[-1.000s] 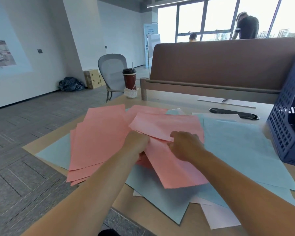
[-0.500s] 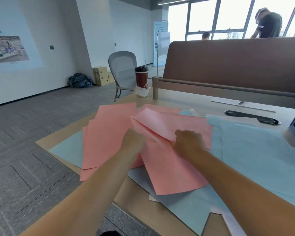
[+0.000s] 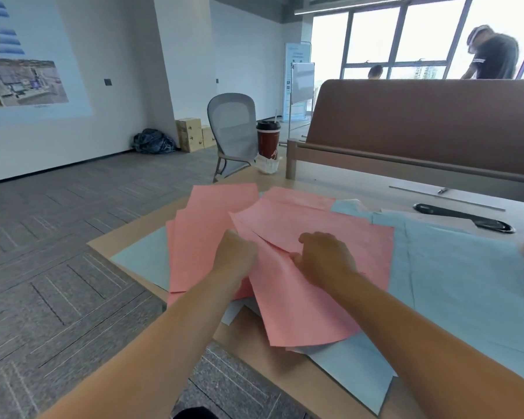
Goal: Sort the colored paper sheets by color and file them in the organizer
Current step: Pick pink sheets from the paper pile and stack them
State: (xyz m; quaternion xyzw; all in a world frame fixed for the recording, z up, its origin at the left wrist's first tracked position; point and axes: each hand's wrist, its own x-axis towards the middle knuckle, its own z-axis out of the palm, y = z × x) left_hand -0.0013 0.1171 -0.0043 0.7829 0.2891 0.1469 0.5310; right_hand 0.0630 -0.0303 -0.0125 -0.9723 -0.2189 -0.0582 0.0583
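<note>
Left hand point(image 3: 236, 257): curled, fingers tucked under the edge of the pink sheets point(image 3: 315, 213), gripping them.
Right hand point(image 3: 324, 261): curled, pinching the pink sheets at a raised fold.
Pink sheets: fanned mid-table point(image 3: 254, 337), overlapping the blue sheets point(image 3: 466, 282).
Cup point(image 3: 268, 140): far corner, upright.

This is an open-plan office. A long wooden desk point(image 3: 254, 349) backs onto a brown partition screen point(image 3: 421, 125), and a grey mesh swivel chair point(image 3: 233, 128) stands on carpet tiles point(image 3: 73, 237). A projected slide point(image 3: 25, 80) lights the white wall, opposite tall windows point(image 3: 406, 40)
</note>
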